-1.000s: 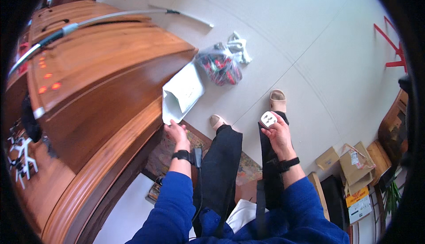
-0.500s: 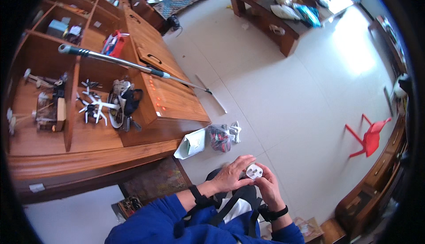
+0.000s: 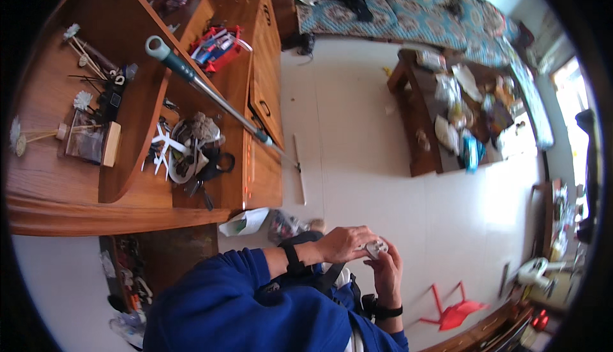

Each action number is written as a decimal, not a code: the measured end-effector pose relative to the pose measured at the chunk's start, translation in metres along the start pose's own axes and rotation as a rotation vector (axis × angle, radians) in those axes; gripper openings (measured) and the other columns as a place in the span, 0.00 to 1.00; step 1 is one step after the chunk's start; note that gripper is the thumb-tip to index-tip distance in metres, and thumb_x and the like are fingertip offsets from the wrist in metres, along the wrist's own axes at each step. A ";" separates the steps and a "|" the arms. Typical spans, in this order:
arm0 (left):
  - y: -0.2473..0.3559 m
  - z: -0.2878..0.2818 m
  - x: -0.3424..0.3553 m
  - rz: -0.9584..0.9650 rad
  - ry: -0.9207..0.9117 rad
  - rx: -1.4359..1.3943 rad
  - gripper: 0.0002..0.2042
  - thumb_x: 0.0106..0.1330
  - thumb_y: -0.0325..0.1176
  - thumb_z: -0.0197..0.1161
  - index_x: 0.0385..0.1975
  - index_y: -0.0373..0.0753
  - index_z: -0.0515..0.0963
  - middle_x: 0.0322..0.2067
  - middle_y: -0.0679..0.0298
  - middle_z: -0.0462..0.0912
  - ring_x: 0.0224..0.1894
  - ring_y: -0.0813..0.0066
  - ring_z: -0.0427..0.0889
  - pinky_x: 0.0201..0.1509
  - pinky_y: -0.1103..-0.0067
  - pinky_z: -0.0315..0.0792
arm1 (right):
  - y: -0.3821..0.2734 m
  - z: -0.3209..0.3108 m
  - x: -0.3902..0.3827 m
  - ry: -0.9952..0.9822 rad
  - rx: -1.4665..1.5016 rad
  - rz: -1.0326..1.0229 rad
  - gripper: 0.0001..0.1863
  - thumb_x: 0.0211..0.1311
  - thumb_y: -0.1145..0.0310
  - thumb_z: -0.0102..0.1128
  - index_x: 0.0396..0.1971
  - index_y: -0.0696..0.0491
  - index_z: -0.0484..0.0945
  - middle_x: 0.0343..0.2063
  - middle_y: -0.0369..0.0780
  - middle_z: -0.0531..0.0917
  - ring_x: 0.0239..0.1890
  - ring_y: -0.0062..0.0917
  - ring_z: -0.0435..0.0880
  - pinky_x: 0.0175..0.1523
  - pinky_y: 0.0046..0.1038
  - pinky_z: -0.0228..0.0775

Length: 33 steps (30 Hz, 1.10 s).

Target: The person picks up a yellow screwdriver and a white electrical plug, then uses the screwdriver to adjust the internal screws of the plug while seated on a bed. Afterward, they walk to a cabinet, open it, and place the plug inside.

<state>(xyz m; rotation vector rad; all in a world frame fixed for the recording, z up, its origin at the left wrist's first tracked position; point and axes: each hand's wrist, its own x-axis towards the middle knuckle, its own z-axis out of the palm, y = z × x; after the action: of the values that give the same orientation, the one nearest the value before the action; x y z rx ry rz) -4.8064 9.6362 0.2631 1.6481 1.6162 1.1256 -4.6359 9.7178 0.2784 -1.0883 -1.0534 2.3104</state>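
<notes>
A small white plug (image 3: 377,248) with metal prongs is between my two hands, low in the middle of the view. My left hand (image 3: 345,244) closes on its left side, the fingers reaching across toward it. From the right, my right hand (image 3: 387,271) grips it with thumb and fingers, the prongs pointing up and outward. Part of the plug is covered by my fingers. Black bands circle both wrists.
A wooden cabinet (image 3: 265,186) with open shelves stands at the left, with a mop pole (image 3: 220,99) leaning across it. Bags (image 3: 284,225) lie on the floor by its corner. A low table (image 3: 418,125) with packages stands far right, a red chair (image 3: 456,313) near right.
The view has turned, so the cabinet looks larger and the sofa shows more. The plug stays in both hands, its pronged face now more tilted; my left hand covers more of its left side.
</notes>
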 end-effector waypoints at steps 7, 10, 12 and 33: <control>-0.021 -0.080 0.089 -0.004 0.147 0.062 0.18 0.58 0.36 0.65 0.48 0.42 0.75 0.40 0.60 0.79 0.40 0.60 0.81 0.42 0.71 0.76 | -0.091 0.039 0.100 -0.141 -0.073 0.026 0.22 0.62 0.75 0.48 0.57 0.63 0.66 0.45 0.45 0.79 0.44 0.30 0.82 0.44 0.28 0.80; -0.043 -0.096 0.115 -0.051 0.219 0.099 0.21 0.58 0.40 0.67 0.50 0.41 0.75 0.43 0.58 0.79 0.40 0.60 0.81 0.43 0.72 0.76 | -0.125 0.045 0.140 -0.233 -0.111 0.063 0.23 0.61 0.75 0.47 0.58 0.63 0.65 0.48 0.46 0.78 0.47 0.31 0.81 0.48 0.28 0.78; -0.076 -0.106 0.127 -0.167 0.303 0.015 0.21 0.59 0.38 0.66 0.52 0.40 0.73 0.48 0.57 0.79 0.41 0.65 0.81 0.42 0.75 0.76 | -0.147 0.039 0.172 -0.259 -0.104 0.073 0.24 0.61 0.75 0.47 0.58 0.62 0.65 0.49 0.47 0.78 0.49 0.32 0.81 0.49 0.29 0.77; -0.337 -0.303 0.063 -1.463 1.029 0.901 0.30 0.59 0.40 0.64 0.56 0.25 0.67 0.55 0.39 0.70 0.58 0.44 0.68 0.61 0.65 0.63 | -0.367 0.019 0.481 -0.283 -0.191 0.024 0.20 0.58 0.82 0.48 0.52 0.57 0.69 0.44 0.41 0.76 0.46 0.27 0.79 0.48 0.28 0.78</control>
<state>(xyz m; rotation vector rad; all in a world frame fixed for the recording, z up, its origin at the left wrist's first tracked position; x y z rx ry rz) -5.2425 9.6874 0.1334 -0.3790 3.2728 0.2998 -4.9466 10.2351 0.3275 -0.8580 -1.3971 2.4742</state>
